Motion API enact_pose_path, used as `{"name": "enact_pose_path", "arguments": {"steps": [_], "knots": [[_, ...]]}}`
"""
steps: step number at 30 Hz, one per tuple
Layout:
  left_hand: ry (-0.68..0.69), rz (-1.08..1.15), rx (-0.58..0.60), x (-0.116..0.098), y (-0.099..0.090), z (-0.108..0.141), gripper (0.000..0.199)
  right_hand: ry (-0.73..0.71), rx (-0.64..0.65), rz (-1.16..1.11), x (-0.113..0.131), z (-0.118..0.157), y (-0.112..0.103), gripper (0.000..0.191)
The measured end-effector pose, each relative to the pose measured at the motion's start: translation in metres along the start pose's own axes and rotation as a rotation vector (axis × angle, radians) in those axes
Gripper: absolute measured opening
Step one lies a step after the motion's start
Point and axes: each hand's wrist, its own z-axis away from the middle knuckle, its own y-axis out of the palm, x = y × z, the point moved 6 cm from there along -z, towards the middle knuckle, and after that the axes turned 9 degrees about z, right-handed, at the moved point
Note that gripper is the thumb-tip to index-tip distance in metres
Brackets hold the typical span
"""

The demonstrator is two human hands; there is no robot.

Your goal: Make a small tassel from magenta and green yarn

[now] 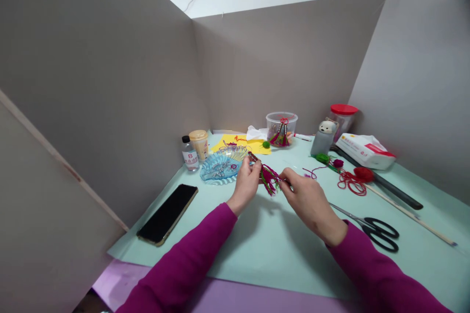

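A yarn tassel (270,178) in magenta and green hangs over the middle of the table, its bound end dark red. My left hand (246,182) is closed on that bound end, thumb on top. Beside the loose strands, my right hand (307,199) is closed in a pinch, its fingertips at the yarn. A thin dark piece shows at those fingertips, too small to name. Behind my left hand lies a blue scalloped glass dish (211,168) with small shiny beads. Black-handled scissors (380,227) lie under and right of my right wrist.
A phone (168,214) lies at the left, near a small bottle (190,156) and a lidded cup (200,144). A clear tub (281,127) with tassels stands behind. Red yarn (352,183), a wooden stick (414,215) and a tissue pack (365,150) lie right. Grey panels surround the table.
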Motion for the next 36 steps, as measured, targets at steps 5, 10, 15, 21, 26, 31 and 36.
{"name": "enact_pose_path", "arguments": {"steps": [5, 10, 15, 21, 26, 31, 36], "knots": [[0.000, 0.003, 0.012, -0.0035, 0.0030, 0.0027, 0.021, 0.001, 0.016, 0.050, -0.0001, 0.0009, 0.0025, 0.010], [-0.001, 0.021, 0.031, -0.0074, 0.0065, 0.0056, 0.021, -0.002, 0.003, 0.090, -0.0001, 0.0020, 0.0032, 0.012], [-0.003, 0.011, 0.042, -0.0057, 0.0058, 0.0048, 0.022, -0.007, -0.003, 0.096, -0.0010, 0.0016, 0.0022, 0.011], [0.008, -0.001, 0.011, -0.0047, 0.0024, 0.0033, 0.026, 0.005, 0.005, 0.082, -0.0031, 0.0009, 0.0016, 0.011], [0.044, -0.050, 0.039, -0.0048, 0.0025, 0.0030, 0.028, -0.002, 0.010, 0.096, -0.0026, 0.0010, 0.0048, 0.009], [0.057, -0.073, 0.007, -0.0050, -0.0018, 0.0007, 0.025, 0.022, -0.003, 0.076, -0.0021, 0.0021, -0.0015, 0.010], [0.056, -0.077, 0.011, -0.0049, -0.0007, 0.0012, 0.025, -0.008, -0.013, 0.085, 0.0017, 0.0034, -0.0015, 0.009]]}}
